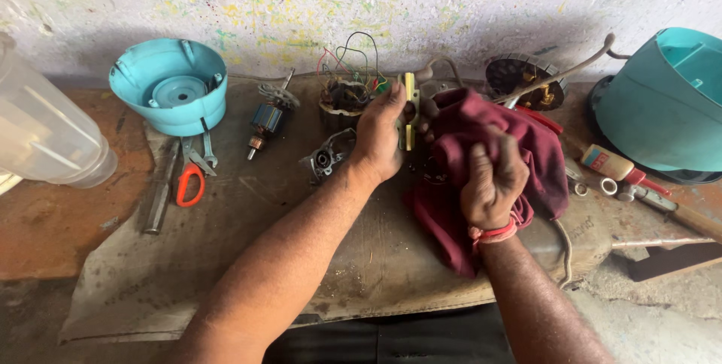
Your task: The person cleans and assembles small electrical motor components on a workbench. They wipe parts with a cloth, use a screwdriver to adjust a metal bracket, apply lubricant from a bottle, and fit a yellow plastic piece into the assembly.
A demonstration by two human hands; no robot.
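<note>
From my view, my left hand is closed around a small flat yellow plastic part, holding it upright above the middle of the desk, with the thumb and fingers pinching its edges. My right hand is clenched into a bunch of dark maroon cloth, which is pressed up against the yellow part and drapes down onto the desk below. A red thread band circles my right wrist.

Just behind the left hand sits a wound motor stator with loose red, green and black wires. To its left lie a copper-wound motor armature on a shaft and a grey metal bearing bracket. Further left, a turquoise round plastic housing stands open side up, with orange-handled pliers and a steel chisel near it. A clear plastic jar lies at the far left. At the right edge is a large turquoise plastic appliance body, well apart from both hands.
</note>
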